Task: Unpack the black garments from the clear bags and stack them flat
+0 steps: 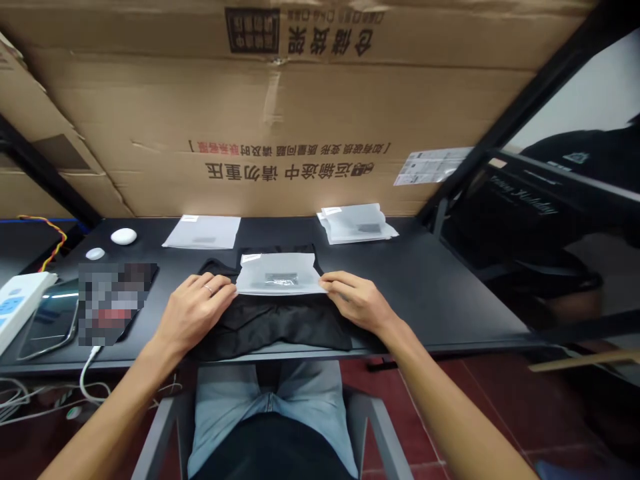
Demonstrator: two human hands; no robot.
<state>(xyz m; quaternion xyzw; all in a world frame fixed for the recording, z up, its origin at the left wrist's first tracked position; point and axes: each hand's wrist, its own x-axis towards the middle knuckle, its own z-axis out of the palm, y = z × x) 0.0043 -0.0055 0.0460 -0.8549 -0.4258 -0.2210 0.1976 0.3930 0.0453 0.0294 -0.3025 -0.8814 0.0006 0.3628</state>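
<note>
Between my two hands lies a frosted plastic bag with a white label at its upper left and a dark printed patch. My left hand, with a ring on one finger, pinches the bag's lower left corner. At the lower right corner, my right hand grips the edge between thumb and fingers. Under the bag and both hands, black folded fabric is spread near the table's front edge. What the bag contains, if anything, I cannot make out.
On the black table, one frosted bag lies back left and a small stack of frosted bags back right. Phones, a white power strip and a white case are at left. Cardboard stands behind. A person is at right.
</note>
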